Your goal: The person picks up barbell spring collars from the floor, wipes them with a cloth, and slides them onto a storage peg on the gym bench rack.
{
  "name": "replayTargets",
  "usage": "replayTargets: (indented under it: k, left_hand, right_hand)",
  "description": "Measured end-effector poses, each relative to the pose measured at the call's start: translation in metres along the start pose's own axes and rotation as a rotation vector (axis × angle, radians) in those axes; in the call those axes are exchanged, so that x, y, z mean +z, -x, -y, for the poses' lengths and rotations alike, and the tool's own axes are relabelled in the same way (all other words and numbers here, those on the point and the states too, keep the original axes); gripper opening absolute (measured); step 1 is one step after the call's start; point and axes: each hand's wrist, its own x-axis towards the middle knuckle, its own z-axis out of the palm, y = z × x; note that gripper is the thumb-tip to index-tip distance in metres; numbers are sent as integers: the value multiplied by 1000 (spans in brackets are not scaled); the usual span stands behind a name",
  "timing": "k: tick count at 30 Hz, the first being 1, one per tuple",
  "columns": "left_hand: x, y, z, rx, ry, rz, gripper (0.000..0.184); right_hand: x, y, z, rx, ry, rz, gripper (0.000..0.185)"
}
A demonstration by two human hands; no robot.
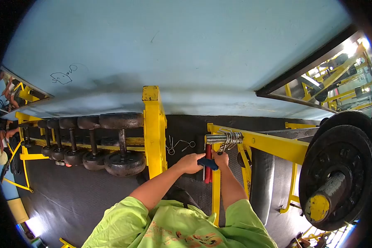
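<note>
I've the blue cloth (208, 163) btwn my two hands, just below the steel peg (213, 139) w/ the spring clips (231, 139) on it. L hand (189, 163) is closed on the cloth's near-L end. R hand (220, 160) is close by, at the cloth's R side & right under the clips; its fingertips are partly hidden, so can't tell if they're clamped on cloth or touching a clip too. The hands are nearly together, cloth bridging them.

To handle it well, I'd keep the cloth bunched flat btwn fingers & thumb, w/ no loose tail to snag in the clip coils. R knuckles want a little room under the clips; wrists loose, L steadying while R works, light pull only.

Peg sits at the end of the yellow frame (273, 148), w/ a red bar (208, 175) just beneath. More clips (189, 144) lie on the floor (91, 196), L of the peg. Further L, past the yellow post (154, 136), dumbbells (125, 163) stand in a row, plus a mirror (18, 93). To the R: black pad (261, 182), big plate (339, 165) on its bar (328, 194).
</note>
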Motion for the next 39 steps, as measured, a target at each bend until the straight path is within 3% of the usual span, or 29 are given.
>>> replayTargets:
  k: [2, 5, 9, 13, 17, 20, 22, 25, 26, 28, 30, 33, 35, 37, 39]
  left_hand:
    - [3, 9, 5, 29, -57, -9, 65]
    - [-1, 28, 7, 2, -49, 20, 62]
    - [-7, 51, 7, -3, -113, 79, 62]
    - [-15, 80, 5, 78, -111, 115, 59]
    - [-17, 107, 14, 153, -174, 222, 56]
    - [-13, 127, 16, 204, -234, 337, 58]
    - [0, 136, 17, 219, -251, 412, 64]
    - [31, 156, 5, 82, -152, 572, 65]
    - [41, 166, -8, 46, 148, 697, 59]
    - [79, 154, 15, 66, 47, 717, 54]
    - [95, 160, 6, 117, 21, 698, 36]
    - [125, 150, 14, 35, -34, 771, 33]
    - [141, 152, 11, 0, -52, 805, 30]
    - [165, 142, 31, 14, 57, 728, 30]
    - [190, 130, 41, -204, -121, 774, 26]
  right_hand:
    - [2, -2, 2, 219, 17, 27, 75]
    - [2, 3, -17, 327, 46, 175, 76]
    - [25, 29, -74, 391, 0, 210, 61]
    - [32, 120, -73, 367, -113, 168, 58]
    - [47, 204, -67, 365, -505, 104, 62]
    - [63, 254, -56, 271, -745, -113, 57]
    - [40, 296, -26, 259, -1065, -44, 58]
    - [40, 335, -11, -54, -1580, -414, 47]
    - [43, 340, -11, -78, -1723, -465, 44]
    - [58, 349, -28, -95, -1910, -574, 41]
    - [85, 346, -55, 8, -1927, -414, 33]
    - [126, 348, -86, 100, -1892, -320, 21]
    - [145, 351, -101, 110, -2022, -281, 28]
    - [145, 362, -112, 275, -2442, -161, 36]
    - [187, 348, -147, 1, -2541, -17, 40]
